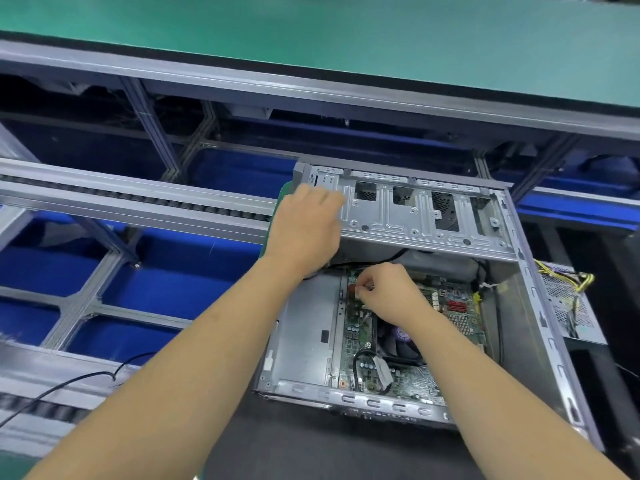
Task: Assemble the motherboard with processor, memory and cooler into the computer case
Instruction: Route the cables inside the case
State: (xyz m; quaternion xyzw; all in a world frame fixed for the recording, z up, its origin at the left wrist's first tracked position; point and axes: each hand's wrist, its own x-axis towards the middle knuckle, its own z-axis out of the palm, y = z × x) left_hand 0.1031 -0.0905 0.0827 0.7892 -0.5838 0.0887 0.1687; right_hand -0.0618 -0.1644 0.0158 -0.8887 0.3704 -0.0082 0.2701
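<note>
We are looking down at the motherboard (363, 344), which is lying flat on the floor of the open computer case (533, 341), directly beneath our right hand (391, 292). That hand is curling its fingers and pinching a small connector (360, 288) at the far left corner of the board, right beside a small red part; what exactly the connector is, we cannot tell. Just nearer to us than the right hand, the cooler (398, 341) is sitting on the board with its dark fan facing up, our right forearm crossing over part of it. A black cable (356, 368) is looping over the near edge of the board, nearer still than the cooler. Our left hand (308, 223) is reaching farther away than the right one and is resting on the left end of the metal drive cage (415, 213) that is spanning the far part of the case; its fingers are bending over the cage edge, though we cannot tell whether they are truly gripping it. To the right of both hands, beyond the case wall, a power supply (568, 303) with yellow wires is lying. The case is sitting on a dark counter (311, 441), and to the left of our hands a roller conveyor frame (138, 199) is running past over blue panels.
</note>
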